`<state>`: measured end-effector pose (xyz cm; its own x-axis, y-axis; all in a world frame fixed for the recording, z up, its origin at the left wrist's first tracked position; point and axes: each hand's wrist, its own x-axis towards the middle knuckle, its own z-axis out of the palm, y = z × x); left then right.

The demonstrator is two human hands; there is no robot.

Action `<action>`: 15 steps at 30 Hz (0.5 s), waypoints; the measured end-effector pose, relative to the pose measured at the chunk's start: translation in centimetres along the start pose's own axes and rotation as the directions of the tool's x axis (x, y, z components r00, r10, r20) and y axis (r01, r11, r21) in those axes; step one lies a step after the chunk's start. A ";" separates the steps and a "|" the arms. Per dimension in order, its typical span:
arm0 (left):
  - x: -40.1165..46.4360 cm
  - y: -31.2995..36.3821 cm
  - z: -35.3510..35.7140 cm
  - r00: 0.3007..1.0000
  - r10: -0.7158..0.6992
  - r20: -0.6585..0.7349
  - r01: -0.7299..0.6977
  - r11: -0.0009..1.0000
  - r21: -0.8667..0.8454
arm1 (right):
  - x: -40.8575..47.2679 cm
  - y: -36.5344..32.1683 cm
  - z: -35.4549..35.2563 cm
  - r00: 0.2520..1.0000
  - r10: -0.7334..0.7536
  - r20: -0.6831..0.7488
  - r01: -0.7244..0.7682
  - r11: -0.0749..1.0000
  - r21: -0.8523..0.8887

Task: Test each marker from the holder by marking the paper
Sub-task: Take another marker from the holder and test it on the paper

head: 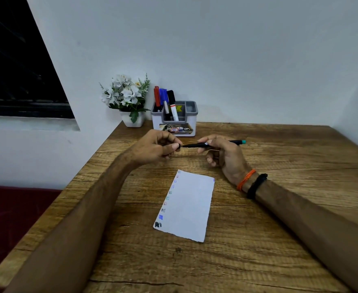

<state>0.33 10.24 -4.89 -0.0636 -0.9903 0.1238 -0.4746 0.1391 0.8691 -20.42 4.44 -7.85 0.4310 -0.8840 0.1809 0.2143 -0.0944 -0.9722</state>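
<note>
A thin black marker (195, 145) with a teal end lies level between my hands, above the wooden table (279, 229). My right hand (222, 153) grips its barrel. My left hand (154, 148) pinches its left end, where the cap or tip is; which of the two I cannot tell. Below the hands a white paper (189, 208) lies flat, with several small colour marks down its left edge. The white and grey holder (174, 118) stands at the back with red, blue and black markers upright in it.
A white pot of white flowers (127, 98) stands left of the holder against the wall. The table's left edge runs diagonally, with a dark red surface (11, 218) below it. A dark window (15, 70) is at the upper left.
</note>
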 end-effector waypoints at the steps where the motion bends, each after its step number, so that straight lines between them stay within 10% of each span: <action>1: 0.0 -0.1 0.0 1.000 0.001 0.000 -0.001 1.000 0.008 | 0.0 0.0 0.0 1.000 0.001 0.003 -0.001 1.000 -0.002; 15: 0.1 0.3 0.3 0.999 0.015 -0.032 -0.015 1.000 -0.020 | -0.2 -0.2 0.3 1.000 -0.006 0.010 0.007 0.999 -0.045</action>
<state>-0.06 10.23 -4.79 -0.0427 -0.9875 0.1518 -0.4555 0.1544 0.8768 -20.28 4.80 -7.61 0.4381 -0.8789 0.1884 0.1774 -0.1210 -0.9767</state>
